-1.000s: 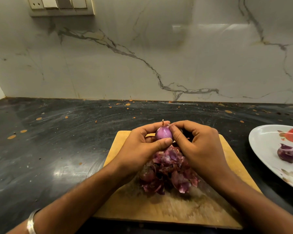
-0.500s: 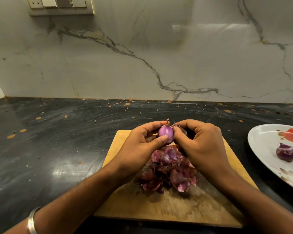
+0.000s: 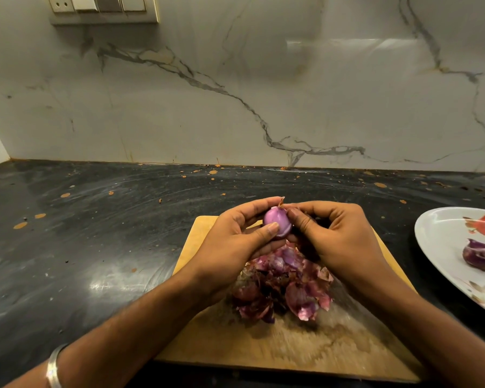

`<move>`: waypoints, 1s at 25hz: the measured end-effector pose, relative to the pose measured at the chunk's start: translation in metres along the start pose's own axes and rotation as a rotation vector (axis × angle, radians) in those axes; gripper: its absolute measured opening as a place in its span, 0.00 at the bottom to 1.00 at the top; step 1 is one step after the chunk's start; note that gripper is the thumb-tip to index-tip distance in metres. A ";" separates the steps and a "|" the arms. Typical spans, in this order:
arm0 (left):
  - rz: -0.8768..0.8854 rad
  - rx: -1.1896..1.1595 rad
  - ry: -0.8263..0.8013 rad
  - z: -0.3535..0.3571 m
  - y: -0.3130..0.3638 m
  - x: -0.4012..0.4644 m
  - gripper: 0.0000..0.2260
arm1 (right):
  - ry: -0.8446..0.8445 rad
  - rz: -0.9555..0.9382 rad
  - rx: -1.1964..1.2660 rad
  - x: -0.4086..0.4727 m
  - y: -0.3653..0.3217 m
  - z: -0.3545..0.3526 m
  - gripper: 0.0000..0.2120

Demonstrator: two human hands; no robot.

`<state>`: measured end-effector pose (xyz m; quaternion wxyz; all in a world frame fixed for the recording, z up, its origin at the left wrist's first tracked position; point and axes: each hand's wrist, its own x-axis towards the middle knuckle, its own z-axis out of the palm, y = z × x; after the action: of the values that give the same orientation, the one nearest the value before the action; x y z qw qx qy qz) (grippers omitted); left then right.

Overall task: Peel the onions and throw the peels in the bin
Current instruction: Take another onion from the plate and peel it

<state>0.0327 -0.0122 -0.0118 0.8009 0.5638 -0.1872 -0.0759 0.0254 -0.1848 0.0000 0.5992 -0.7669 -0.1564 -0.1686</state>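
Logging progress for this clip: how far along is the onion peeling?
Done: one onion lies on the plate. In hand: the left hand holds a small onion while the right hand picks at its top. Left: the peels heaped on the cutting board; no bin in view.

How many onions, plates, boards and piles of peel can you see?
Onions: 2, one in the hands, one on the plate
Plates: 1
Cutting boards: 1
Piles of peel: 1
Total: 5
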 end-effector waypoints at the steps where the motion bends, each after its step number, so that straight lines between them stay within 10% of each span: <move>1: -0.001 -0.011 0.008 0.000 0.000 0.000 0.20 | 0.011 -0.020 -0.021 0.000 -0.001 0.001 0.07; 25: -0.079 -0.088 0.074 -0.005 0.010 0.000 0.20 | 0.185 -0.058 -0.184 -0.004 -0.001 0.000 0.06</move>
<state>0.0341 -0.0049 -0.0042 0.8277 0.5373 -0.1313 -0.0948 0.0212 -0.1848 -0.0009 0.5332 -0.7949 -0.1066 -0.2693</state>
